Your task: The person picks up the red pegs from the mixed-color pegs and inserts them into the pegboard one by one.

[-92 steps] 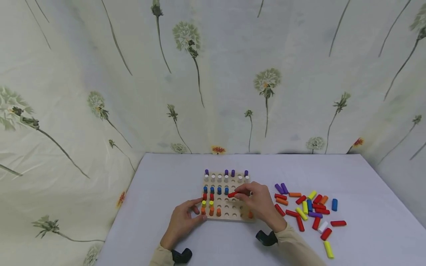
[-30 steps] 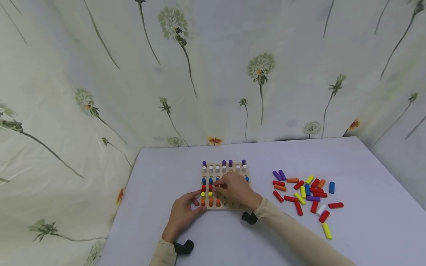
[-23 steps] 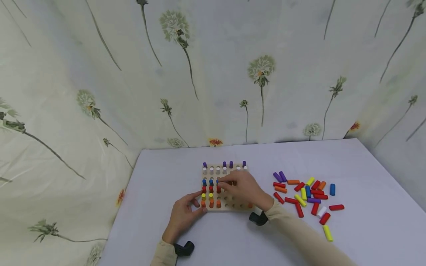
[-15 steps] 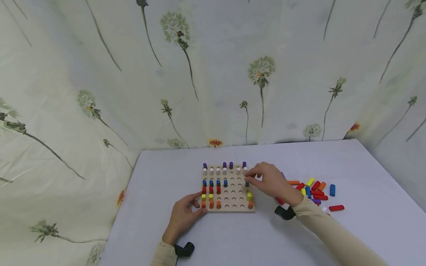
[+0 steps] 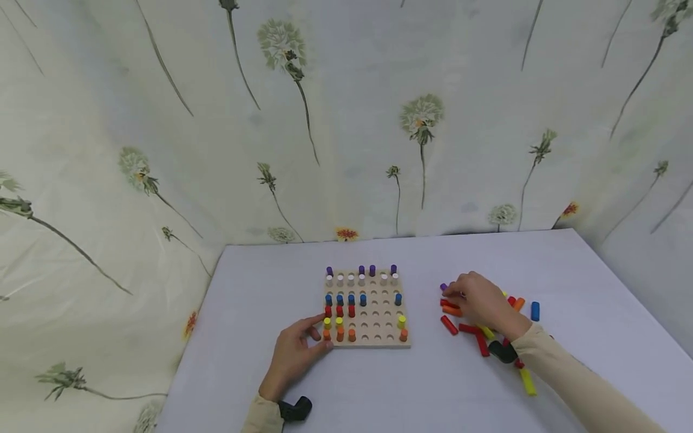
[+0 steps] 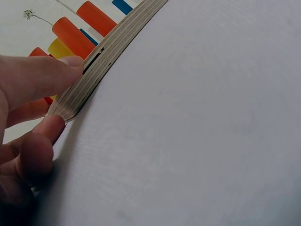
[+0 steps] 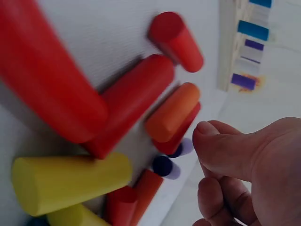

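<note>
My left hand (image 5: 295,355) grips the front left corner of a wooden pegboard (image 5: 373,346), its thumb on the front edge in the left wrist view. Coloured pegs stand upright in rows, purple at the back, then white, blue, red, yellow and orange. The red row has three pegs at its left end, the rightmost being this red peg (image 5: 352,311). Over the loose pile hovers my right hand (image 5: 482,304), fingers bent, near a purple peg (image 5: 443,287) and an orange peg (image 5: 452,311). In the right wrist view, nothing shows between its thumb and fingers.
Loose pegs lie right of the board, among them a red peg (image 5: 449,325), a blue peg (image 5: 535,311) and a yellow peg (image 5: 527,382). My right hand and sleeve cover part of the pile. A curtain with dandelion prints (image 5: 422,117) hangs behind the white table (image 5: 271,270).
The red peg that my right hand pinched now stands third in the red row. That hand has let go and moved right, from the board to the loose pegs. My left hand stays at the corner.
</note>
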`<action>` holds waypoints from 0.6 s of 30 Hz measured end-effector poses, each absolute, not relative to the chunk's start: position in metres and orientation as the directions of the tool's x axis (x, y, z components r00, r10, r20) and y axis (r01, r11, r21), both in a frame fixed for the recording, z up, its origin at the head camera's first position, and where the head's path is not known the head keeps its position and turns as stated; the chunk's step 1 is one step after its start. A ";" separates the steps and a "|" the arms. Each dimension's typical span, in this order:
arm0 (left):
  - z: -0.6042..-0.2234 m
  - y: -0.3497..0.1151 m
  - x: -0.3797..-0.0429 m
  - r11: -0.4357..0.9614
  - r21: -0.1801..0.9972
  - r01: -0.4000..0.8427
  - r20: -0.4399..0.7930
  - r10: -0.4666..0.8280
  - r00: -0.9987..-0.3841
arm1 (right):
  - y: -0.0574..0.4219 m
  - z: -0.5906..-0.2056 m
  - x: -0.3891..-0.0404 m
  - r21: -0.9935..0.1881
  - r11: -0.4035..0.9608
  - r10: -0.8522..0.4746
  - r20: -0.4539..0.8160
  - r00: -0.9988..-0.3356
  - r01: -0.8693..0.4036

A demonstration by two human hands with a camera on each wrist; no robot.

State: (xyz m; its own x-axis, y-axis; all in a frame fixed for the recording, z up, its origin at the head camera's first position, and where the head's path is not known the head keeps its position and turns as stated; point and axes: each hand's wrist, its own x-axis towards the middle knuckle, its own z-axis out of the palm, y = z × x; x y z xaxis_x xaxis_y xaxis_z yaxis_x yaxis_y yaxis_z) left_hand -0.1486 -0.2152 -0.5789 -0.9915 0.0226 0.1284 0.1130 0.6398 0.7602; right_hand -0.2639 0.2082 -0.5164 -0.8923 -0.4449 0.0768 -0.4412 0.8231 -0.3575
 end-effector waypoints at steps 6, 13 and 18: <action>-0.580 -0.213 -0.147 0.630 0.771 0.093 0.105 0.018 -0.994 | 0.210 -0.528 -0.264 -0.302 0.830 -0.465 0.091 -0.881 -0.469; -0.579 -0.213 -0.147 0.629 0.770 0.103 0.116 0.020 -0.993 | 0.202 -0.527 -0.259 -0.272 0.845 -0.450 0.105 -0.887 -0.461; -0.579 -0.214 -0.149 0.632 0.768 0.106 0.118 0.022 -0.993 | 0.196 -0.528 -0.257 -0.277 0.855 -0.432 0.086 -0.898 -0.438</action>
State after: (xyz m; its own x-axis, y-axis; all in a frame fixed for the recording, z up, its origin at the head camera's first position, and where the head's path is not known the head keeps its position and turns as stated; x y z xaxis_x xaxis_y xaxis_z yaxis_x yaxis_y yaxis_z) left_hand -0.1487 -0.2142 -0.5786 -0.9927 0.0224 0.1184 0.1058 0.6320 0.7677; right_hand -0.2566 0.1961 -0.5285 -0.8978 -0.4319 0.0860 -0.4379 0.8553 -0.2768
